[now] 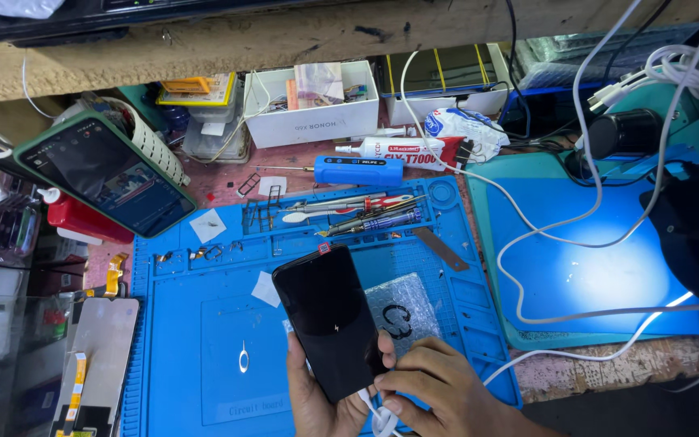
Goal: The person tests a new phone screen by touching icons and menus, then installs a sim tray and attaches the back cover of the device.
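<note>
Both hands grip one dark phone (329, 320) over the blue mat (204, 340): left hand (317, 396) cradling it, right hand (434, 384) pinching the white cable (378, 417). A forced plug might damage its port.

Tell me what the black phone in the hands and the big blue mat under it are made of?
The black rectangular phone looks glass-fronted: its dark face is glossy and mirrors light. The big blue work mat looks like soft matte rubber or silicone, with moulded tray pockets along its top; I can't be sure which.

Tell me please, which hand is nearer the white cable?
Right. The right hand touches the white cable at the phone's bottom; the left hand holds the phone beside it.
</note>
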